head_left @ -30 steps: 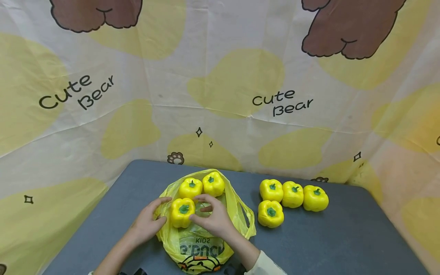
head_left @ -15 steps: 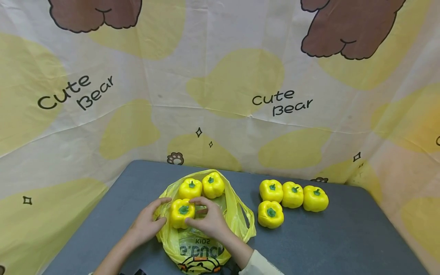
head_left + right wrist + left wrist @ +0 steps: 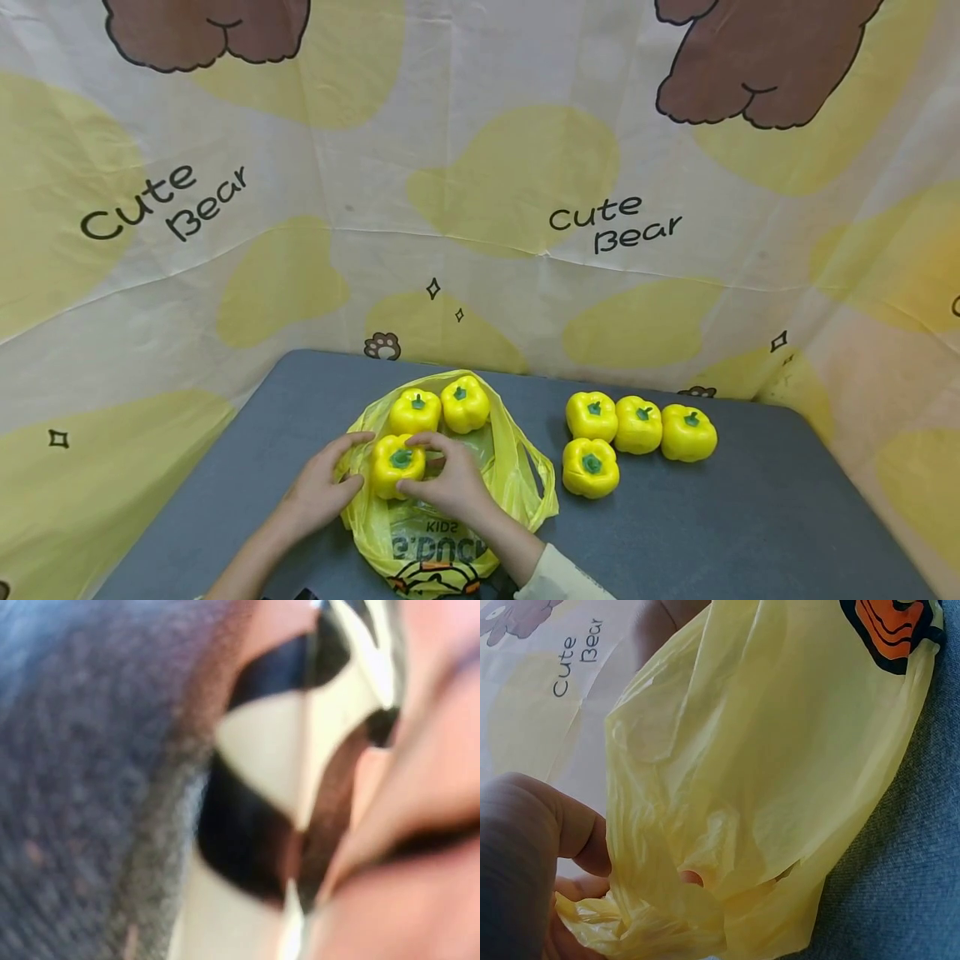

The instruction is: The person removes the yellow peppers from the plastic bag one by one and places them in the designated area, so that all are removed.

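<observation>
A yellow plastic bag (image 3: 519, 468) with duck print lies on the table, its mouth spread wide. Three yellow bell peppers rest in it: a back left pepper (image 3: 412, 412), a back right pepper (image 3: 467, 405) and a front pepper (image 3: 387, 475). My right hand (image 3: 459, 485) grips the front pepper from its right side, thumb and fingers around it. At the bag's left rim, my left hand (image 3: 318, 487) holds the plastic; its curled fingers (image 3: 585, 832) show there in the left wrist view. The right wrist view is blurred, with part of the printed bag (image 3: 262, 750) beside the hand.
To the right of the bag, several more yellow bell peppers (image 3: 637, 427) stand close together on the dark grey table (image 3: 735, 525). A cloth backdrop (image 3: 510, 167) with bears and lettering hangs behind and along the sides.
My right hand has shifted slightly left and closed in on the front pepper. The left hand and the peppers have stayed in place.
</observation>
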The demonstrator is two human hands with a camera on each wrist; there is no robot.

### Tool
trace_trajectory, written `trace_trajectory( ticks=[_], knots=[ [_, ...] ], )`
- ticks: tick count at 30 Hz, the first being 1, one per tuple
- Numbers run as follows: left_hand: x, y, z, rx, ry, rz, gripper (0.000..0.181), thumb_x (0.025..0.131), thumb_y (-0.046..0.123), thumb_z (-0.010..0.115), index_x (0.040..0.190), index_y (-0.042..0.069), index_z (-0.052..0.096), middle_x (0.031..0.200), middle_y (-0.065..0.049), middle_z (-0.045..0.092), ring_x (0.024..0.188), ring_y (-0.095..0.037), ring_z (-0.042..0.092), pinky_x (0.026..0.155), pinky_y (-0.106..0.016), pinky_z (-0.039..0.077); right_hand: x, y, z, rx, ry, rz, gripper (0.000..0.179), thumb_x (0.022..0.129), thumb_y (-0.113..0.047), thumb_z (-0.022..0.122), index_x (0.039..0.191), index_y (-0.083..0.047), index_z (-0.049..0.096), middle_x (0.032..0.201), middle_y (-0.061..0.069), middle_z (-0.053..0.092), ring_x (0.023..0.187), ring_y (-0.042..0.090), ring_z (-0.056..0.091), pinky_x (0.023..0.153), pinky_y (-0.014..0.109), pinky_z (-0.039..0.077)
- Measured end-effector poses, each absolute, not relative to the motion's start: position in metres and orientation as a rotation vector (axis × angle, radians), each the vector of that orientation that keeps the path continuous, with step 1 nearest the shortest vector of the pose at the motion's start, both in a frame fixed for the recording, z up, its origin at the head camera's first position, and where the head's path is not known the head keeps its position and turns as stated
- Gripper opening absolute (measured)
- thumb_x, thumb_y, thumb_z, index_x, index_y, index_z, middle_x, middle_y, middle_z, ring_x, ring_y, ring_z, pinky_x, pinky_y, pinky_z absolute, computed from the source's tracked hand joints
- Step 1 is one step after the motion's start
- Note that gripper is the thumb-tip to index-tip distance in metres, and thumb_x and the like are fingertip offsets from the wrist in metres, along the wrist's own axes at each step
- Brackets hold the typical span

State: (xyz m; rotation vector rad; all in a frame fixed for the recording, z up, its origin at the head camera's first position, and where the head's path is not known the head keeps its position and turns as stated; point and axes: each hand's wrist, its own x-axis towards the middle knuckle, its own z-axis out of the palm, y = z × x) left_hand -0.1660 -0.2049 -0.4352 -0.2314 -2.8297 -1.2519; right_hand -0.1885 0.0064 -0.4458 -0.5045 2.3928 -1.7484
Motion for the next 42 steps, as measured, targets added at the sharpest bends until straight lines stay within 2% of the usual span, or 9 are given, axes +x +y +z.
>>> trace_trajectory(
  ticks=[6, 16, 33, 42],
  knots=[
    [-0.166, -0.205, -0.436, -0.218, -2.840, -1.253, 0.053, 0.083, 0.003, 0.059, 0.135, 0.012, 0.053, 0.141, -0.017, 0.050, 0.131, -0.033, 0.044, 0.099, -0.051, 0.040, -0.189, 0.005, -0.450, -0.494, 2.395, -1.737, 0.041, 0.072, -0.015, 0.083, 0.111, -0.017, 0.067, 0.120, 0.004, 0.064, 0.090, 0.018, 0.066, 0.069, 0.024, 0.054],
    [-0.165, -0.205, -0.436, -0.216, -2.832, -1.260, 0.053, 0.082, 0.002, 0.058, 0.134, 0.011, 0.054, 0.141, -0.018, 0.051, 0.134, -0.038, 0.041, 0.104, -0.058, 0.036, -0.187, 0.003, -0.450, -0.473, 2.395, -1.739, 0.041, 0.071, -0.015, 0.083, 0.109, -0.017, 0.067, 0.118, 0.003, 0.064, 0.085, 0.013, 0.064, 0.067, 0.023, 0.052],
    [-0.165, -0.205, -0.435, -0.223, -2.818, -1.259, 0.052, 0.083, 0.002, 0.058, 0.134, 0.011, 0.054, 0.140, -0.018, 0.051, 0.132, -0.037, 0.043, 0.102, -0.055, 0.038, -0.184, 0.003, -0.450, -0.435, 2.358, -1.794, 0.038, 0.073, -0.012, 0.082, 0.107, -0.017, 0.067, 0.122, 0.007, 0.061, 0.089, 0.018, 0.066, 0.066, 0.025, 0.054],
    [-0.166, -0.205, -0.435, -0.211, -2.808, -1.258, 0.053, 0.082, 0.002, 0.058, 0.134, 0.012, 0.054, 0.141, -0.017, 0.051, 0.132, -0.035, 0.044, 0.101, -0.053, 0.039, -0.182, 0.011, -0.441, -0.432, 2.348, -1.799, 0.039, 0.073, -0.018, 0.081, 0.109, -0.014, 0.068, 0.117, 0.006, 0.065, 0.083, 0.018, 0.066, 0.064, 0.025, 0.054]
  ],
)
